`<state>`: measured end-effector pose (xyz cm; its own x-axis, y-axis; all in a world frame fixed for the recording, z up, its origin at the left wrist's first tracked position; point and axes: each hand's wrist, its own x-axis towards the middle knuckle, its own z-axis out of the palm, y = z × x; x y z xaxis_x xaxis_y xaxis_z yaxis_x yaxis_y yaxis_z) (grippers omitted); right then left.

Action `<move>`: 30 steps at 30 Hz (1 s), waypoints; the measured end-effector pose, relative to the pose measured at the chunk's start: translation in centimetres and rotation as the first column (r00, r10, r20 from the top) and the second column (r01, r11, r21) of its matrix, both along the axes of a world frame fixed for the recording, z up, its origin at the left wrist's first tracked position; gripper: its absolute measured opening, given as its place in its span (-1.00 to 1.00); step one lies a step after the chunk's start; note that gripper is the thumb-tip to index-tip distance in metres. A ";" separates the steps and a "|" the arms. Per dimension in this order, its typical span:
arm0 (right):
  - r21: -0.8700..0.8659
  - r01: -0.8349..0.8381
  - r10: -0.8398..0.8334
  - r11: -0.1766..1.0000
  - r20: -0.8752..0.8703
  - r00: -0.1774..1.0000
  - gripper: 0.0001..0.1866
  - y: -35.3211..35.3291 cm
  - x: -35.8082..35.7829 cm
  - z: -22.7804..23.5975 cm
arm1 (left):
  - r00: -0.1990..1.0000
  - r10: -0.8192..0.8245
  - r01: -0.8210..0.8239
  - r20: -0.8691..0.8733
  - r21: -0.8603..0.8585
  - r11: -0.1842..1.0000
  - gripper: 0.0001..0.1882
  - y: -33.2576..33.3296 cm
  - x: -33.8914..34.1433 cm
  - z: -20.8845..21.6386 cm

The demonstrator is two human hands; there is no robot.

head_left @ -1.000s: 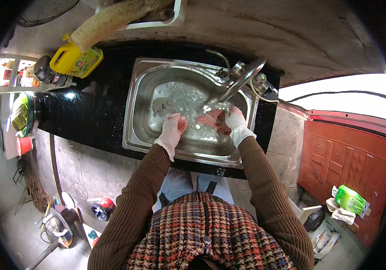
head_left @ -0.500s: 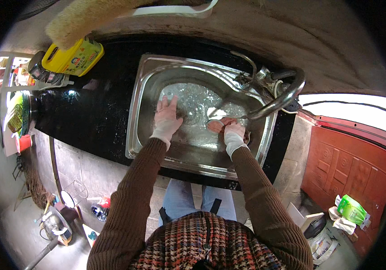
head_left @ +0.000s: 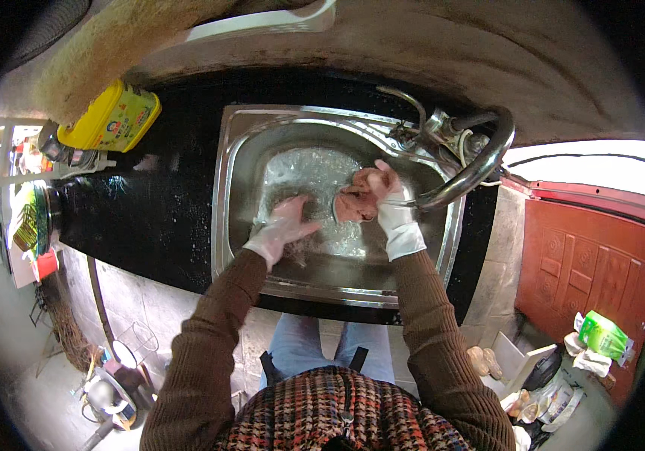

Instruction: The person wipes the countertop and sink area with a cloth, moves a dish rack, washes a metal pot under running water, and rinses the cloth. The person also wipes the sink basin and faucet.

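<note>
pinkish meat piece (head_left: 354,203) gripped in right hand (head_left: 387,197) over steel sink (head_left: 232,188), left hand (head_left: 283,229) spread wide beside it

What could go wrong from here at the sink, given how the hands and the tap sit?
The right hand grips a wet, pinkish piece of food right beside the curved tap, so it might slip into the sink or knock the spout. Water pooled in the basin could splash the brown sleeves. The left hand looks blurred, perhaps moving fast, which could fling drops onto the black counter.
</note>
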<state>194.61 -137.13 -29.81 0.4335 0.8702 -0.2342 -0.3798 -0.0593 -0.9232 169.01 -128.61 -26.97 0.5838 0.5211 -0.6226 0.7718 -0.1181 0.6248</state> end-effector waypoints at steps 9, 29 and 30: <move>-0.363 -0.248 0.425 0.898 0.573 0.701 -0.75 -3.7 -6.4 14.4 | 0.552 0.759 -0.326 0.346 -0.748 0.578 -0.37 -4.9 12.0 0.5; -0.714 0.123 0.291 0.689 0.428 0.856 -0.56 -2.8 0.9 3.0 | 0.388 0.919 -0.583 0.069 -0.754 0.302 -0.46 -9.7 14.4 -2.6; -0.561 0.080 0.212 0.824 0.437 0.874 -0.60 -3.6 1.9 2.8 | 0.507 0.844 -0.527 0.174 -0.712 0.464 -0.50 -8.5 13.0 -2.6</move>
<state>196.49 -140.69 -27.00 0.5609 0.6861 -0.4633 0.1052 -0.6141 -0.7822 182.01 -137.11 -29.56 0.4456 0.5668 -0.6929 0.0280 0.7648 0.6436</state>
